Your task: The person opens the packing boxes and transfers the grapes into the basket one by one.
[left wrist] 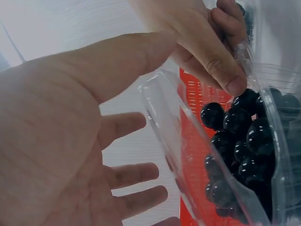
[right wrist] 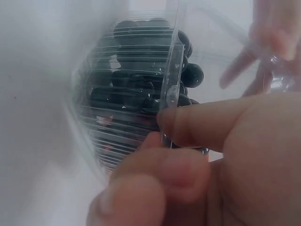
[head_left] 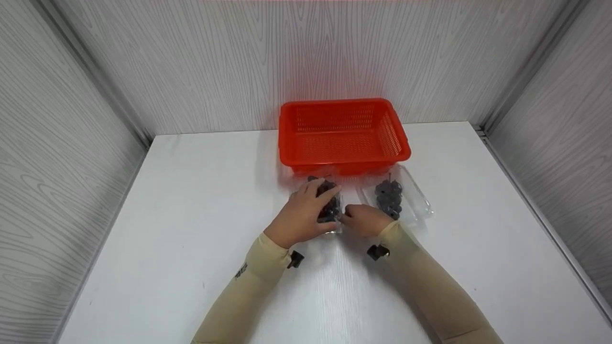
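A clear plastic clamshell box [right wrist: 127,70] holds a bunch of dark grapes [left wrist: 237,120] in front of the basket. Its transparent lid [left wrist: 162,101] stands swung away from the tray part in the left wrist view. My left hand [head_left: 297,217] is spread beside the lid, fingers apart and grasping nothing. With thumb and curled fingers, my right hand [head_left: 366,220] pinches the rim of the box, the thumb on the grape side. In the head view the left hand covers much of the box.
A red plastic basket [head_left: 344,167] stands against the back wall, just behind the box. To the right of the hands, another bunch of dark grapes [head_left: 389,196] lies in an opened clear box [head_left: 415,191]. Pale wood-grain walls enclose the white table [head_left: 201,200].
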Demonstrator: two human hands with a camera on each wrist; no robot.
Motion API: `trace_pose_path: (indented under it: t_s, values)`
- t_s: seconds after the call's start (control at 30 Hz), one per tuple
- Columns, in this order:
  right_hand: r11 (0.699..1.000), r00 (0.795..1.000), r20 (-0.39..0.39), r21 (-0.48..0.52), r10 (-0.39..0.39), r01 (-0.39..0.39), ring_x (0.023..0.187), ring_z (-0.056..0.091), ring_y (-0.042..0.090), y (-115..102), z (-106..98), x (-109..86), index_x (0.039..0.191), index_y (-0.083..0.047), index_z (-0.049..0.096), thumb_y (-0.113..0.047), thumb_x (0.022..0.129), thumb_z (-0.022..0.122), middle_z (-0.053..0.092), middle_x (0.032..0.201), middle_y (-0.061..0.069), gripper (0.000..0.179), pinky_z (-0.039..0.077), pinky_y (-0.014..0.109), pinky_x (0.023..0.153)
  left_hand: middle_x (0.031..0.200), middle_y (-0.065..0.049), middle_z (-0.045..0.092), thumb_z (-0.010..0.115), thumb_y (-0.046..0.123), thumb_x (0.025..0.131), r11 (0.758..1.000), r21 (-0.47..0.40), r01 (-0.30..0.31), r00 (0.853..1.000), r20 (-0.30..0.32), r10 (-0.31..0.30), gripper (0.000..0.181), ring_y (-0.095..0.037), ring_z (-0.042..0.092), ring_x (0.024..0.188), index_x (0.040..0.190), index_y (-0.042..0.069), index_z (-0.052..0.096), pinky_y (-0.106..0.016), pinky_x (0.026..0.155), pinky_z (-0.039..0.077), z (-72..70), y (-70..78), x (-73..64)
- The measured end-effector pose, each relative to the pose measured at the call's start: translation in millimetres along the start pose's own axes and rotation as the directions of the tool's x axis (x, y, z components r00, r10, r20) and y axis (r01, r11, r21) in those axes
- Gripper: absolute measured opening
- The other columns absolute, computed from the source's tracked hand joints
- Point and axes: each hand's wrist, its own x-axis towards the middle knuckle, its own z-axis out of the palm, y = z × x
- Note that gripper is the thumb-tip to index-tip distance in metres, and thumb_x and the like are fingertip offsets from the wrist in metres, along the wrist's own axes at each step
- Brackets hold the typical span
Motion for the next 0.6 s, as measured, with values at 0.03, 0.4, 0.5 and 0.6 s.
trace_pose_path:
  t_s: [0.03, 0.4, 0.5, 0.6]
  values:
    - [1.000, 1.000, 0.000, 0.000, -0.010, 0.010, 0.068, 0.050, 0.020, 0.2, -0.2, -0.3, 0.095, -0.004, 0.065, -0.031, 0.109, 0.047, 0.053, 0.073, 0.003, 0.036, 0.044, 0.039, 0.066, 0.157, -0.016, 0.041, 0.075, 0.044, 0.093, 1.000, 0.010, -0.012, 1.000, 0.001, 0.012, 0.073, -0.035, 0.042, 0.142, 0.157, 0.026, 0.047, -0.056, 0.116, 0.038, -0.3, 0.4, -0.7]
    - [1.000, 0.999, 0.045, -0.001, 0.012, -0.012, 0.067, 0.048, 0.020, 1.0, -2.0, -2.1, 0.096, -0.004, 0.065, -0.027, 0.107, 0.049, 0.053, 0.075, 0.004, 0.031, 0.041, 0.037, 0.067, 0.152, -0.014, 0.049, 0.080, 0.040, 0.090, 0.999, 0.017, -0.046, 0.998, 0.039, 0.046, 0.059, -0.034, 0.046, 0.139, 0.142, 0.020, 0.062, -0.053, 0.111, 0.045, 3.2, 8.9, -1.6]
    - [1.000, 0.999, 0.053, -0.018, 0.009, -0.008, 0.070, 0.050, 0.020, 0.4, -1.6, -3.0, 0.099, -0.004, 0.067, -0.029, 0.106, 0.050, 0.057, 0.078, 0.004, 0.031, 0.043, 0.038, 0.069, 0.147, -0.012, 0.051, 0.085, 0.040, 0.086, 0.999, -0.011, -0.042, 0.998, 0.049, 0.042, 0.060, -0.032, 0.048, 0.135, 0.137, 0.018, 0.063, -0.048, 0.109, 0.048, 5.1, 10.4, -1.9]
    - [0.999, 0.998, 0.048, -0.022, 0.032, -0.031, 0.072, 0.051, 0.020, -0.2, -0.8, -3.3, 0.100, -0.005, 0.067, -0.033, 0.105, 0.052, 0.060, 0.081, 0.005, 0.033, 0.044, 0.038, 0.069, 0.140, -0.011, 0.056, 0.087, 0.038, 0.084, 0.998, -0.005, -0.063, 0.997, 0.050, 0.063, 0.055, -0.029, 0.053, 0.129, 0.130, 0.015, 0.066, -0.043, 0.107, 0.050, 8.3, 10.5, -1.2]
